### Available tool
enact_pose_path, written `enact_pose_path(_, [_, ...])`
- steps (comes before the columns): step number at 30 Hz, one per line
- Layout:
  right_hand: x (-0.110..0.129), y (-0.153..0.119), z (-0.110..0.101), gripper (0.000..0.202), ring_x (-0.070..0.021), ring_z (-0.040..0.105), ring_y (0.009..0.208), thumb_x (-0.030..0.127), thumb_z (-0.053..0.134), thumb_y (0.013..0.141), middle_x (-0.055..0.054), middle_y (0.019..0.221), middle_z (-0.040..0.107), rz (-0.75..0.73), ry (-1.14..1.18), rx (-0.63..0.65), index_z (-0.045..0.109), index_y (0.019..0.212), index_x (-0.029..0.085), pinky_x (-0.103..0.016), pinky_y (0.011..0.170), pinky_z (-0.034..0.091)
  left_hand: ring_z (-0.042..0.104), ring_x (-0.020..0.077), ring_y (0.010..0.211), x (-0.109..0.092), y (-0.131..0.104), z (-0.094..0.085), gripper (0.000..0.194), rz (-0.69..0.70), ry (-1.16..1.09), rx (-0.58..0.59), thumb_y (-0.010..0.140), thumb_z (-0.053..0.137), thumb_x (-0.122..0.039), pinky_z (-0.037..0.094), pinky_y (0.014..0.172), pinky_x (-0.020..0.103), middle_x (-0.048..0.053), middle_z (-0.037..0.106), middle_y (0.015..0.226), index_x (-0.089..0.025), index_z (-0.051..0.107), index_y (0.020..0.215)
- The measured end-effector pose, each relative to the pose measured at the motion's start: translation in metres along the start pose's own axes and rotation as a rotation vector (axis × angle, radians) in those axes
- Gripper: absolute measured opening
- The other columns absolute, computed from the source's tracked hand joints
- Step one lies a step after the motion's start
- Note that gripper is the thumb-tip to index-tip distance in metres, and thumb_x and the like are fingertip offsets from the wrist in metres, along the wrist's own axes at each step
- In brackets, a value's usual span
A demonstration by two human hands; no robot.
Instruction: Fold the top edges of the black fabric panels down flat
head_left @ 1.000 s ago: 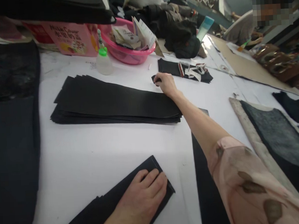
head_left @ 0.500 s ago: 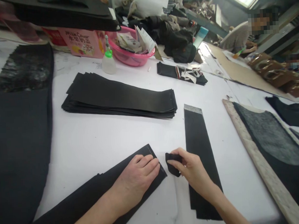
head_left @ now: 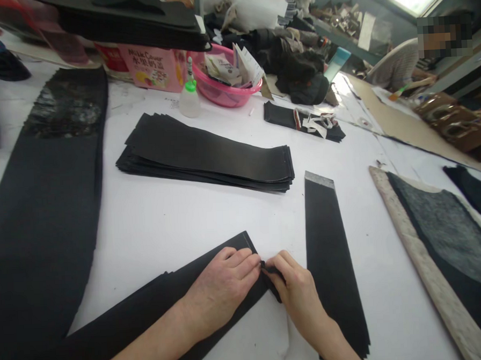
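Note:
Long black fabric pieces [head_left: 150, 303] lie at a slant at the lower left of the white table. My left hand [head_left: 229, 274] rests on their right end, palm down, fingers close together and pressing on the fabric. In my right hand [head_left: 288, 279] a small black block [head_left: 275, 288] is pinched between thumb and fingers, at the end edge of the fabric beside my left fingertips. Just right of that hand lies a black strip stack [head_left: 328, 250] with a grey top end. Another black stack [head_left: 206, 149] lies farther back.
Large black panels [head_left: 64, 200] cover the left side. Behind are a green-capped bottle [head_left: 190, 99], a pink basket [head_left: 228, 94] with papers and a pink box [head_left: 154, 69]. A fabric-covered board [head_left: 413, 246] lies at the right. A person [head_left: 399, 61] is at the back right.
My right hand has moved left with the black block, from a gap away to the fabric's end edge. My left hand stays on the fabric. The whole view has shifted slightly.

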State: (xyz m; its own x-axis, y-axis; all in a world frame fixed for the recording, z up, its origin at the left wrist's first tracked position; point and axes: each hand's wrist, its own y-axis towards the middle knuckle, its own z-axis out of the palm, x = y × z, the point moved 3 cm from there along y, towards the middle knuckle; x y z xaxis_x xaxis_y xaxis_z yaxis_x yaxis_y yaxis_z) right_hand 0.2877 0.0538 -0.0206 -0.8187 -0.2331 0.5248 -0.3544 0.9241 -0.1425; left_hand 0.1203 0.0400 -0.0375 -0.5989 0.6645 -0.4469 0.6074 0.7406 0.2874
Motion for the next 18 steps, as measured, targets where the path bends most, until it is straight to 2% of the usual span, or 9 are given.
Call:
enact_pose_path(8, [0.003,-0.013,0.002,0.016,-0.0155,0.059,0.069,0.015,0.046,0.091,-0.001,0.084,0.059,0.075,-0.009,0.016,0.057,0.083,0.023,-0.025,0.064,0.045,0.05,0.0218,0.117,0.0,0.0,-0.001,0.027,-0.003,-0.012,-0.011,0.098,0.044,-0.016,0.038,0.093,0.037,0.008,0.059,0.125,-0.014,0.055,0.122])
enact_pose_path(11, [0.002,-0.017,-0.005,0.012,-0.0158,0.059,0.069,0.017,0.053,0.088,0.0,0.08,0.061,0.099,0.082,0.033,0.058,0.079,0.022,-0.025,0.064,0.044,0.05,0.0221,0.117,0.0,0.0,-0.002,0.026,0.005,-0.002,-0.019,0.096,0.047,-0.016,0.038,0.093,0.037,0.008,0.06,0.125,-0.014,0.056,0.12])
enact_pose_path(14, [-0.004,-0.017,-0.014,0.014,-0.015,0.055,0.062,0.024,0.063,0.083,0.002,0.068,0.059,0.204,0.228,0.056,0.057,0.071,0.021,-0.023,0.056,0.041,0.049,0.0215,0.117,0.0,0.0,-0.004,0.022,0.021,0.013,-0.01,0.094,0.049,-0.014,0.038,0.093,0.037,0.008,0.06,0.124,-0.014,0.058,0.115])
enact_pose_path(16, [-0.008,-0.015,-0.019,0.016,-0.0138,0.051,0.057,0.032,0.064,0.083,0.003,0.065,0.057,0.288,0.302,0.015,0.058,0.073,0.021,-0.023,0.05,0.039,0.049,0.021,0.117,0.0,0.0,-0.004,0.022,0.031,0.02,-0.013,0.094,0.049,-0.013,0.038,0.093,0.037,0.008,0.059,0.124,-0.015,0.058,0.114])
enact_pose_path(18, [-0.009,-0.009,-0.02,0.017,-0.0134,0.05,0.056,0.035,0.063,0.084,0.003,0.066,0.058,0.309,0.325,-0.031,0.059,0.076,0.021,-0.022,0.049,0.039,0.05,0.0207,0.117,0.0,0.0,-0.005,0.022,0.034,0.028,-0.029,0.094,0.048,-0.012,0.038,0.093,0.037,0.008,0.06,0.123,-0.015,0.058,0.114])
